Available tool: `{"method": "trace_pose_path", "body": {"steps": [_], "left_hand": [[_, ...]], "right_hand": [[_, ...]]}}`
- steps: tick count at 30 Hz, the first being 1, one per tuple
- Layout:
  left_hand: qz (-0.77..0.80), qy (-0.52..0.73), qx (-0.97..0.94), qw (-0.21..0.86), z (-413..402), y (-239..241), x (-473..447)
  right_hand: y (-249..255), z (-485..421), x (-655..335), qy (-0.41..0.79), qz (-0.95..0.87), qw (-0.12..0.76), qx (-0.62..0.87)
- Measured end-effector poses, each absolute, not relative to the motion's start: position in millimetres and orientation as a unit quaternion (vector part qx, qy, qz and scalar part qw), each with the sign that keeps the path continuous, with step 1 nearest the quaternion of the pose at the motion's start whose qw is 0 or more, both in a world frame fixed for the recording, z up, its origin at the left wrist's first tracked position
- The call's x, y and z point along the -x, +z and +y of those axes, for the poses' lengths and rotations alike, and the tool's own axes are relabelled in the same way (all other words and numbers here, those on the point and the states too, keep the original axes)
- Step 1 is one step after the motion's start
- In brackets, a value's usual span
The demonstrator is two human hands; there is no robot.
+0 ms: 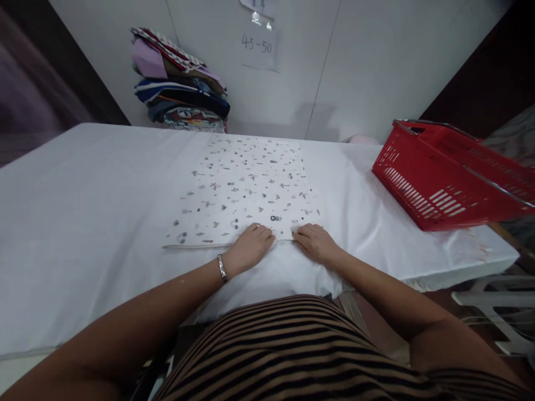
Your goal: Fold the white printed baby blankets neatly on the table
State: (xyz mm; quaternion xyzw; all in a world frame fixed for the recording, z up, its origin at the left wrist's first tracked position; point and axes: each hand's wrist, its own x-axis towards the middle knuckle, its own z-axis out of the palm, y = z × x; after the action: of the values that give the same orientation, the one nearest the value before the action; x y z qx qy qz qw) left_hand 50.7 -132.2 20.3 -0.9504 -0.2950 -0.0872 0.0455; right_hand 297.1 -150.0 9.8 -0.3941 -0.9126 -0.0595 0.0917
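A white cloth printed with small palm trees, animals and other motifs (pixel 246 189) lies flat on the table, its near edge toward me. My left hand (pixel 252 245), with a silver bracelet on the wrist, grips that near edge around its middle, fingers curled over the fabric. Close by on the right, my right hand (pixel 315 242) holds the same edge near the cloth's right corner, its fingers also bent and pressed together. A short stretch of the hem shows between the two hands. The thumbs are mostly hidden.
A white-covered table (pixel 104 195) spreads beneath the cloth. At the back left stands a stack of folded clothes (pixel 184 83) against the wall. On the right sits a red plastic basket (pixel 443 172) with metal handles. A white plastic stool (pixel 497 306) is beyond the table's right edge.
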Motion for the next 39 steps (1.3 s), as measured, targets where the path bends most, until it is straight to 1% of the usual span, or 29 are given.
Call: {"method": "trace_pose_path", "body": {"steps": [3,8,11,18,26,29,35,39], "left_hand": [[-0.285,-0.068,0.955,0.055,-130.7,22.6,-52.7],[-0.297,-0.056,0.950,0.081,-127.7,21.3,-58.4],[-0.313,-0.058,0.945,0.078,-125.7,24.4,-59.3],[-0.406,-0.109,0.907,-0.030,-122.1,33.3,-55.7],[-0.438,-0.122,0.886,-0.089,-116.8,41.5,-55.0],[-0.431,-0.112,0.893,-0.066,-117.2,40.4,-54.0],[-0.361,-0.087,0.927,0.050,-131.3,16.0,-54.9],[-0.362,-0.091,0.926,0.063,-138.2,4.5,-55.3]], "right_hand": [[12.1,-150.4,-296.0,-0.053,-0.914,0.084,0.393],[16.3,-150.1,-291.2,-0.066,-0.910,0.048,0.407],[17.1,-151.7,-290.4,-0.074,-0.908,0.043,0.411],[8.5,-157.0,-284.9,-0.096,-0.889,0.090,0.438],[0.9,-153.5,-279.3,-0.121,-0.868,0.087,0.474],[1.8,-152.3,-287.8,-0.125,-0.870,0.101,0.466],[7.2,-153.0,-303.3,-0.127,-0.872,0.125,0.455],[4.1,-155.8,-307.7,-0.107,-0.881,0.120,0.445]]}}
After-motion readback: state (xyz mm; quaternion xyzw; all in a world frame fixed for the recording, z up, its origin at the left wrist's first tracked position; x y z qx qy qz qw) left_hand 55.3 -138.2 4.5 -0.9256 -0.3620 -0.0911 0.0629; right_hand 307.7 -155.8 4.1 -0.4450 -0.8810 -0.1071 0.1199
